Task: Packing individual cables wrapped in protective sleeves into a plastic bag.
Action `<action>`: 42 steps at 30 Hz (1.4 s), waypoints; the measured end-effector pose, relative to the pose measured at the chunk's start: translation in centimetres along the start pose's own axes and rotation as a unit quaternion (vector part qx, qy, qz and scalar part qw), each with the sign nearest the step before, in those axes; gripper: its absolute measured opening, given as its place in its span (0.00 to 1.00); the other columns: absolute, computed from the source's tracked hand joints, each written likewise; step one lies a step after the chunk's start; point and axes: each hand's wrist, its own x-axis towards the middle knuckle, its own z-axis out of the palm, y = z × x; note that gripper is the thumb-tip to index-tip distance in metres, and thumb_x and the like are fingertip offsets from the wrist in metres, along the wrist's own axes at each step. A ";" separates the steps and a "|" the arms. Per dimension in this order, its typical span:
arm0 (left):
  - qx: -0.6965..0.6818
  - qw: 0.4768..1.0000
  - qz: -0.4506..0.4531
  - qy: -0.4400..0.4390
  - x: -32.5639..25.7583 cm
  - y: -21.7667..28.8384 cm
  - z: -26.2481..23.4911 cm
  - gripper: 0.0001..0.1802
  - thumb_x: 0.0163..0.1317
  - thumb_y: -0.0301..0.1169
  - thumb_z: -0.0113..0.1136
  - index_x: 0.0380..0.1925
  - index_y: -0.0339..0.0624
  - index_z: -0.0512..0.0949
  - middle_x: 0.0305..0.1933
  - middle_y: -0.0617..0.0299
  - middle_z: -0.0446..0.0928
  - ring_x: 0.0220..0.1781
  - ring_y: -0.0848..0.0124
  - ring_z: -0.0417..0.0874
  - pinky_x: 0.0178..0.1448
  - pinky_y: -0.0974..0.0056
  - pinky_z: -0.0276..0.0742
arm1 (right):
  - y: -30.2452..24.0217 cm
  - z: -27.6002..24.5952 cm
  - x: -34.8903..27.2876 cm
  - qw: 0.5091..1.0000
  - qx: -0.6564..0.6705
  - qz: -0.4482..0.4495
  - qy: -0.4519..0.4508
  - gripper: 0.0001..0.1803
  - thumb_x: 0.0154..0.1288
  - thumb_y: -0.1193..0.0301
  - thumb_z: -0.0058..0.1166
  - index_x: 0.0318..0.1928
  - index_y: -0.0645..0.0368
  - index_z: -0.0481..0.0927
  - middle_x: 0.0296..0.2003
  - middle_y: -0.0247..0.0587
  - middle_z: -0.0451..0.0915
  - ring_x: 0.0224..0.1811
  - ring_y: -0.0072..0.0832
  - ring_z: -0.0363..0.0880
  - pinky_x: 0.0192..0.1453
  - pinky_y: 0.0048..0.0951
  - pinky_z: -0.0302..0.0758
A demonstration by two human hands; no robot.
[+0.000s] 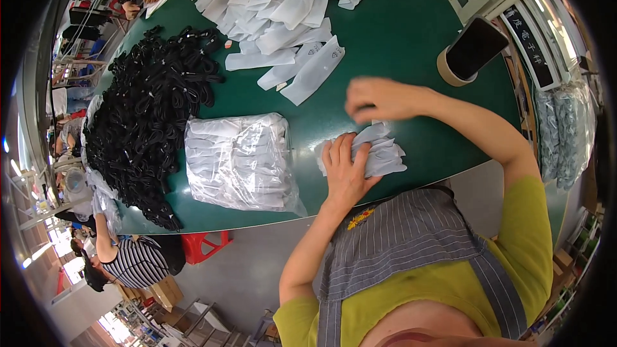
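Note:
My left hand rests on a small stack of translucent white pouches near the table's front edge, its fingers and thumb curled over them. Just above the stack, my right hand hangs over the green table; its fingers are bent and smeared by motion, so whether they hold anything does not show. To the left of my left hand lies a clear plastic bag packed with rows of similar white pouches. Beyond my hands, loose white pouches spread out from a large heap at the far side.
A big pile of coiled black cables covers the table's left part. At right, a phone leans in a round tape-roll-like holder. Bagged grey goods stand beyond it. Two people work nearby; a red stool stands below the table.

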 end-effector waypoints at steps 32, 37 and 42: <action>-0.085 0.996 -0.015 -0.014 -0.6 -1.7 -0.2 0.60 0.35 0.36 0.80 0.68 0.29 0.56 0.67 0.35 0.59 0.68 0.39 0.63 0.68 0.45 0.63 | -5.9 7.2 -6.9 0.979 -0.186 0.029 0.079 0.56 0.40 0.59 0.75 0.71 0.56 0.60 0.60 0.58 0.63 0.63 0.51 0.63 0.66 0.49 0.60; 0.083 0.996 0.000 0.027 -0.2 0.4 -8.1 0.48 0.45 0.33 0.75 0.66 0.33 0.61 0.65 0.39 0.62 0.66 0.43 0.65 0.66 0.45 0.64 | -5.8 8.3 -6.9 0.965 -0.206 0.080 0.140 0.53 0.43 0.66 0.72 0.71 0.57 0.60 0.57 0.57 0.64 0.59 0.51 0.64 0.64 0.47 0.61; 0.315 0.931 -0.138 0.119 -1.7 -3.6 -9.8 0.30 0.54 0.26 0.67 0.59 0.35 0.71 0.58 0.44 0.71 0.60 0.50 0.73 0.58 0.52 0.71 | -6.4 8.9 -3.5 0.942 -0.180 0.151 0.240 0.50 0.44 0.66 0.68 0.70 0.59 0.61 0.56 0.58 0.63 0.56 0.51 0.64 0.59 0.47 0.63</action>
